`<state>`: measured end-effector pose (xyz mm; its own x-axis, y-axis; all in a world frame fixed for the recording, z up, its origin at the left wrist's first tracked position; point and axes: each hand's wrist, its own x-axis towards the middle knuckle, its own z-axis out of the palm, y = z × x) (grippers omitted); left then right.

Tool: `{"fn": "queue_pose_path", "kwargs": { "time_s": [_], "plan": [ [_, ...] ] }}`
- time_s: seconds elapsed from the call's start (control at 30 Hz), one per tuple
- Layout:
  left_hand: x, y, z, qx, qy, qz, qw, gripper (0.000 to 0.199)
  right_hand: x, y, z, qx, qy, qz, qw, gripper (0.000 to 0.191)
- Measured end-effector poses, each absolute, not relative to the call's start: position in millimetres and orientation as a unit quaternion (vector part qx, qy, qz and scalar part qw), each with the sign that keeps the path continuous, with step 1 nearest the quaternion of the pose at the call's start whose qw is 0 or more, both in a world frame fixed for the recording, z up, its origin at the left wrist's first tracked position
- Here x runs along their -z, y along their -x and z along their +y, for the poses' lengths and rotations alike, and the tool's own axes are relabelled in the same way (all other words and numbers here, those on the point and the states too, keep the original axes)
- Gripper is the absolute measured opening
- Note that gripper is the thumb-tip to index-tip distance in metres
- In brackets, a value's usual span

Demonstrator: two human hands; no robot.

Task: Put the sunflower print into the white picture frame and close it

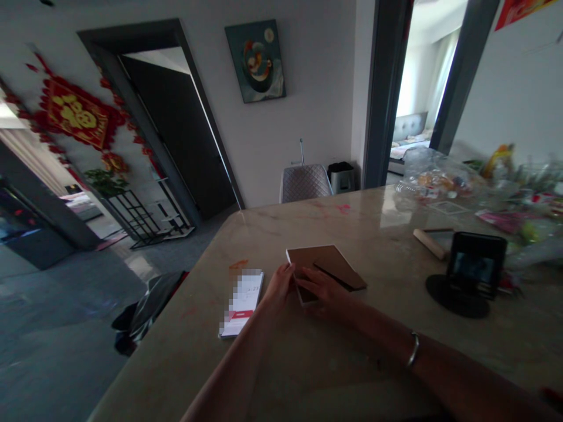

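Head view: left hand (280,283) clamps the left edge of what looks like a brown-backed frame (314,258) on the bench (334,363); right hand (325,290), opened out, rests across it.

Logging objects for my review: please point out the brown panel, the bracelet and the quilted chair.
brown panel (322,255), head view, upper part of its face
bracelet (415,349), head view, its band
quilted chair (305,184), head view, its backrest
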<state>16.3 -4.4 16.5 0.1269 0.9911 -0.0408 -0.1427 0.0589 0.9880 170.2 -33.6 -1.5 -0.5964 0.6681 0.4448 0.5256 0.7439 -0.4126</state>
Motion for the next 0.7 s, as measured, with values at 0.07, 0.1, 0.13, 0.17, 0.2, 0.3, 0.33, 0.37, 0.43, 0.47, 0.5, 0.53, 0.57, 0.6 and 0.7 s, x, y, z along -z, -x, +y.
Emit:
{"fn": "queue_pose_path", "kwargs": {
  "time_s": [0.07,0.1,0.13,0.17,0.2,0.3,0.33,0.37,0.43,0.47,0.5,0.53,0.57,0.6,0.7],
  "plan": [
    [-11,-15,-1,-0.48,-0.493,0.439,0.577,0.029,0,-171,-32,-0.139,0.341,-0.88,0.299,0.055],
    [-9,-14,0,-0.475,-0.502,0.444,0.571,0.029,0,-173,-31,-0.143,0.35,-0.874,0.304,0.05],
    [-7,-13,2,-0.471,-0.512,0.453,0.558,0.029,-1,-176,-29,-0.141,0.369,-0.864,0.311,0.044],
    [-5,-12,4,-0.468,-0.522,0.468,0.538,0.029,-1,-180,-26,-0.131,0.396,-0.851,0.32,0.039],
    [-3,-11,5,-0.467,-0.531,0.487,0.513,0.029,-1,-184,-23,-0.117,0.427,-0.835,0.327,0.035],
    [0,-8,10,-0.454,-0.566,0.527,0.443,0.03,3,-197,-12,-0.069,0.518,-0.795,0.307,0.035],
    [1,-7,11,-0.443,-0.581,0.531,0.43,0.03,4,-201,-10,-0.057,0.539,-0.789,0.291,0.035],
    [2,-7,13,-0.43,-0.597,0.532,0.419,0.031,5,-204,-8,-0.046,0.55,-0.788,0.273,0.036],
    [4,-8,15,-0.403,-0.63,0.536,0.391,0.032,5,-208,-6,-0.028,0.556,-0.795,0.24,0.035],
    [5,-8,17,-0.391,-0.645,0.543,0.369,0.033,4,-208,-6,-0.019,0.555,-0.801,0.224,0.034],
    [6,-8,17,-0.38,-0.658,0.553,0.343,0.034,2,-208,-6,-0.009,0.555,-0.805,0.208,0.033],
    [7,-8,17,-0.366,-0.67,0.564,0.315,0.037,0,-207,-6,0.001,0.56,-0.806,0.192,0.032],
    [8,-8,17,-0.35,-0.683,0.573,0.288,0.041,-2,-206,-7,0.009,0.565,-0.806,0.177,0.031],
    [8,-8,16,-0.331,-0.695,0.58,0.266,0.046,-4,-204,-7,0.016,0.571,-0.805,0.164,0.031],
    [6,-7,10,-0.252,-0.736,0.581,0.24,0.07,-7,-201,-6,0.026,0.58,-0.804,0.131,0.031]
  ]
}}
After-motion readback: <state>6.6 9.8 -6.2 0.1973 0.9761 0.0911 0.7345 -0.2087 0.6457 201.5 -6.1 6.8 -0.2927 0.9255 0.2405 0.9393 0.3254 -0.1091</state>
